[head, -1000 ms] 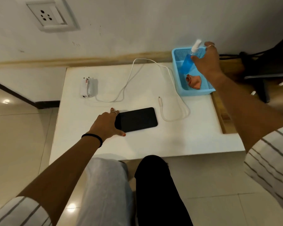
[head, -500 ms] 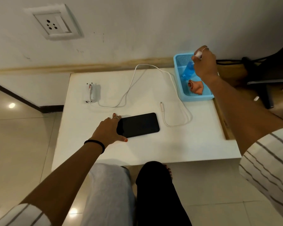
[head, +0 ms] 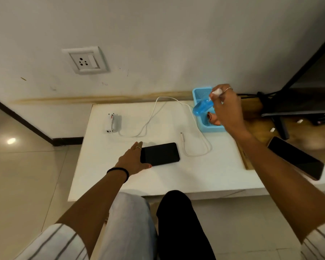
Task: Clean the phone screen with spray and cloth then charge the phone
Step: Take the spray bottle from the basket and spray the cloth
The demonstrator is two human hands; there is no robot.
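Right hand: the right hand (head: 226, 107) is raised over the far right of the table, fingers curled round the neck of a small translucent blue spray bottle with a white nozzle (head: 203, 106); a ring shows on one finger.
Spray bottle: tilted, its white top toward the far wall and its blue body pointing down to the left, held above the left rim of the basket.
Left hand: the left hand (head: 133, 159) lies flat with its fingers straight, resting on the left end of the phone; it wears a ring, and a black band sits on the wrist.
Phone: a black rectangular smartphone with a dark screen (head: 160, 154) lies face up on the low white table (head: 204, 177), near its middle.
Basket: a light blue perforated plastic basket (head: 200, 92) stands at the far right corner of the table, with a crumpled orange-pink cloth (head: 212, 117) inside, partly hidden by the right hand.
Charger: a white plug adapter (head: 113, 123) lies on the far left part of the table; its white cable (head: 158, 107) loops right and ends unplugged, just right of the phone.
Wall: a white socket plate (head: 85, 60) is set in the wall, above and left of the table.
Right edge: a second dark-screened phone (head: 296, 157) lies beside the right forearm.
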